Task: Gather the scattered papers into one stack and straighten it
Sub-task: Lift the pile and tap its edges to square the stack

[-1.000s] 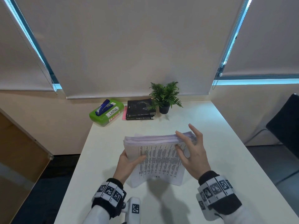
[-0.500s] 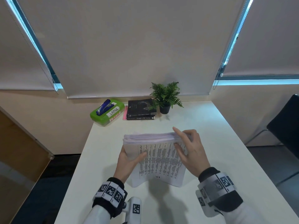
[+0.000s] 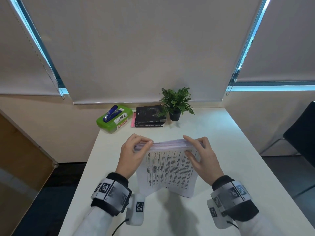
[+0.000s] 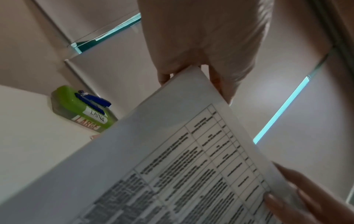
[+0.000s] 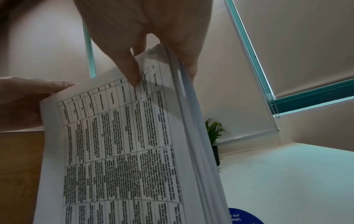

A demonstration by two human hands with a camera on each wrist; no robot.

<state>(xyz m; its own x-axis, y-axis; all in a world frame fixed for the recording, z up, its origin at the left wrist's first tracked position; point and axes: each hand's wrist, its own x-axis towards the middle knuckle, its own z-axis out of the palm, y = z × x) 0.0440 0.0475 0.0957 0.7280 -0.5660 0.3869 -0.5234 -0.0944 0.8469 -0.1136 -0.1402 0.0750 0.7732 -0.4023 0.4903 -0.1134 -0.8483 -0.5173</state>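
- Stack of papers (image 3: pixel 167 169): thin white sheets, front sheet printed with a ruled table of dense black text; stands on its lower edge on the white table (image 3: pixel 238 167), smooth and matte, face toward me
- Upper edge of the stack shows many layered sheet edges, faintly pink-violet in the head view, slightly fanned and not flush; bottom of the front sheets curls outward where it meets the table
- My left hand (image 3: pixel 132 155): fingers curled over the upper left corner of the stack, thumb on the near face, so it grips that corner; left wrist view shows fingertips wrapping over the top edge
- My right hand (image 3: pixel 203 158): thumb pressed on the printed face, other fingers curled over the top edge and behind, pinching the upper right corner
- Stack sits between my two hands, held at both top corners, in the middle of the table
- Far end of the table: glossy green plastic box (image 3: pixel 115 119) labelled LARGE with a blue stapler (image 3: pixel 110 113) lying on its lid; beside it two dark books (image 3: pixel 150 116) stacked flat; then a small fern-like plant (image 3: pixel 176 103) in a dark pot
- Behind: pale fabric roller blinds (image 3: pixel 136 48), bead chains at their edges
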